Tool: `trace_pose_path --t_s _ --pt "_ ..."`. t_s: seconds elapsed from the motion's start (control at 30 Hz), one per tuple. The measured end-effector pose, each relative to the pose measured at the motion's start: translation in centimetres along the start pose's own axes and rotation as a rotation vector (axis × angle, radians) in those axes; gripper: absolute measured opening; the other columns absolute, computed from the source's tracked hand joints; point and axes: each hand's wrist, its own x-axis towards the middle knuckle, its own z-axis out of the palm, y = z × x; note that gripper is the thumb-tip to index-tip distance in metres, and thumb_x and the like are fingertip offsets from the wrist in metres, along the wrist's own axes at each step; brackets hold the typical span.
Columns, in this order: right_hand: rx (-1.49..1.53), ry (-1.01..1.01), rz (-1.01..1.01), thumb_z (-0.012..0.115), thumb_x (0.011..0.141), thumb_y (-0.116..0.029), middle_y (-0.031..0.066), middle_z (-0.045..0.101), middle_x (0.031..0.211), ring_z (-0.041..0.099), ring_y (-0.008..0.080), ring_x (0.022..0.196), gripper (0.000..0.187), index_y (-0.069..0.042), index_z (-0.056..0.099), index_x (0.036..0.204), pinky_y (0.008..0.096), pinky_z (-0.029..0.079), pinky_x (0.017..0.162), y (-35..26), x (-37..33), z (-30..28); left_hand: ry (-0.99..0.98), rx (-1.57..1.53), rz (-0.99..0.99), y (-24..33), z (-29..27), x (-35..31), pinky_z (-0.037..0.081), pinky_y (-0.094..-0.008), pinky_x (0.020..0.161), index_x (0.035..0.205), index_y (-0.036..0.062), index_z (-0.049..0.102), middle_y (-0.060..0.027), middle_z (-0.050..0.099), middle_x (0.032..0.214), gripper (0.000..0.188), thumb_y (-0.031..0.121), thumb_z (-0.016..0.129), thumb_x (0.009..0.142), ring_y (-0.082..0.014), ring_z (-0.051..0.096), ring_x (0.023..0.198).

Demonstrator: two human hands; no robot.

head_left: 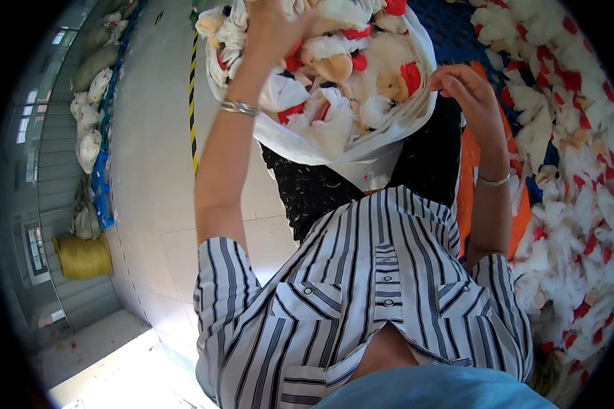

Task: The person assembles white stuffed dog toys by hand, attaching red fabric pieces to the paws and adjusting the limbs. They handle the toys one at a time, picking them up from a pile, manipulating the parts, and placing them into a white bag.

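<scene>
A large white sack (426, 51) stands in front of my lap, its wide mouth turned up. Inside lies a heap of unstuffed-looking plush pieces (331, 58) in white, red and beige with black bits. My left hand (280, 27) reaches over the far left part of the heap; its fingers are smeared and partly cut off by the upper edge, so what they hold is hidden. At the sack's right rim is my right hand (467, 88), fingers bent and apart, nothing visible in them. Whether its fingertips touch the rim I cannot tell.
A big pile of similar white and red plush pieces (573, 198) spreads along the right, beside an orange sheet (518, 225) and blue slatted matting (450, 31). Filled sacks (89, 146) and a yellow bundle (82, 257) line the left wall. Black-yellow tape (193, 102) marks the pale floor.
</scene>
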Motion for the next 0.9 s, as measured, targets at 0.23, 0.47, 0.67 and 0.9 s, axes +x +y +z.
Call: trace_pose_path --t_s 0.23,0.47,0.67,0.9 --pt "0.223 -0.022 0.186 0.055 0.099 -0.018 0.0035 0.066 0.087 0.062 0.0096 0.083 0.022 0.002 0.064 0.100 0.0239 0.049 0.077 0.3 1.0 3.0 0.100 0.091 -0.185 -6.6 -1.2 16.5 0.046 -0.0464 0.095 0.137 -0.0003 0.043 -0.0234 0.059 0.124 0.078 0.044 0.074 0.080 -0.0391 0.057 0.111" --pt "0.269 -0.042 0.340 0.055 0.099 -0.020 0.0029 0.066 0.084 0.061 0.0079 0.080 0.022 0.001 0.064 0.099 0.0222 0.047 0.076 1.3 -0.2 5.6 -0.690 -0.316 -0.227 -13.1 12.0 7.2 0.047 -0.0345 0.093 0.125 0.0013 0.059 -0.0141 0.067 0.116 0.061 0.036 0.076 0.078 -0.0200 0.062 0.108" --pt "0.298 -0.023 0.506 0.053 0.100 -0.031 0.0014 0.067 0.094 0.062 0.0084 0.085 0.029 -0.005 0.063 0.110 0.0216 0.047 0.077 0.9 0.5 5.4 -0.798 -0.426 -0.288 -1.4 2.0 -1.3 0.049 -0.0367 0.090 0.121 0.0002 0.060 -0.0166 0.064 0.119 0.048 0.024 0.072 0.081 -0.0268 0.063 0.103" --pt "0.305 0.137 0.543 0.051 0.099 -0.037 0.0012 0.063 0.110 0.057 0.0083 0.097 0.042 -0.007 0.056 0.128 0.0245 0.045 0.080 1.5 -0.8 6.3 -0.636 -0.517 -0.008 4.1 -1.6 -12.1 0.051 -0.0398 0.083 0.115 0.0022 0.063 -0.0225 0.068 0.101 0.041 0.019 0.070 0.078 -0.0351 0.066 0.094"
